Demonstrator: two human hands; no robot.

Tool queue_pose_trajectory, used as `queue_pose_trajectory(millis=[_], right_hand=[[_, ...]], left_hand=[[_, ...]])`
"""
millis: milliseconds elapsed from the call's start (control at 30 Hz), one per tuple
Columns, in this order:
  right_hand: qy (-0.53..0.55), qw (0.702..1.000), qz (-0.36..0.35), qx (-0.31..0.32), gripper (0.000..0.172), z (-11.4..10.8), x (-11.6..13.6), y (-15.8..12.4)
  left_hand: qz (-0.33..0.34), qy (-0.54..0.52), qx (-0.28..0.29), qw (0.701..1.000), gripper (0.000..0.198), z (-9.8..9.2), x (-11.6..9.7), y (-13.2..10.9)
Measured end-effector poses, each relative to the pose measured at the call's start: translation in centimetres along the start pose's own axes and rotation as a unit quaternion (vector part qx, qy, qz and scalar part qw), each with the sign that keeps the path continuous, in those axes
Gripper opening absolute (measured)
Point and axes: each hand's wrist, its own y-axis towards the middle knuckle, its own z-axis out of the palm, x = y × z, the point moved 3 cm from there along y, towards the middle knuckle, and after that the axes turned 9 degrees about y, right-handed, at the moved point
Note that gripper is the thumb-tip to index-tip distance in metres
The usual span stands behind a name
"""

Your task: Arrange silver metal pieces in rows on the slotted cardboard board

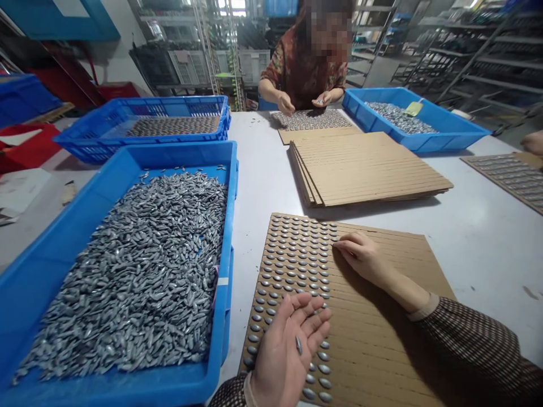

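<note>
My left hand (288, 350) is palm up and cupped, fingers loosely extended, with one small grey spindle-shaped piece (299, 345) lying in the palm. It hovers over the near left part of a brown corrugated cardboard sheet (382, 339). Rows of similar shiny pieces (292, 243) lie in the grooves along the sheet's left side. My right hand (360, 254) has its fingertips pinched together at the right end of an upper row; whatever they hold is hidden. On the left, a blue bin (233, 215) contains a large heap of these pieces (156, 265).
Beyond my sheet lies a stack of cardboard sheets (369, 164). Across the table, a person (305, 68) works over another filled sheet (314, 120). Blue bins stand at back left (207, 104) and back right (458, 127). Another person's hand (533, 142) is by a sheet (509, 172) at right.
</note>
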Motion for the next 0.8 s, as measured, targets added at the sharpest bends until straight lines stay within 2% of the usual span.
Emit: queue_pose_trajectory(millis=[500,567,633,700,800], right_hand=[[-0.035,0.999,0.008,0.026,0.022,0.0,0.7,0.7],[-0.031,0.999,0.018,0.019,0.021,-0.3,1.5,0.5],[-0.015,0.999,0.033,0.006,0.021,-0.8,3.6,0.2],[0.036,0.998,0.044,0.014,0.027,-1.3,7.1,-0.2],[0.155,0.979,0.005,0.130,0.037,-0.9,13.5,-0.7]], left_hand=[[0.005,0.002,-0.001,1.000,0.035,-0.1,-0.1,0.1],[0.014,-0.002,0.006,1.000,0.038,0.1,-0.2,-0.1],[0.023,-0.008,0.016,1.000,0.041,0.4,-0.4,-0.3],[0.029,-0.016,0.026,0.999,0.044,0.7,-0.6,-0.5],[0.034,-0.016,0.025,0.999,0.044,1.0,-0.6,-0.5]])
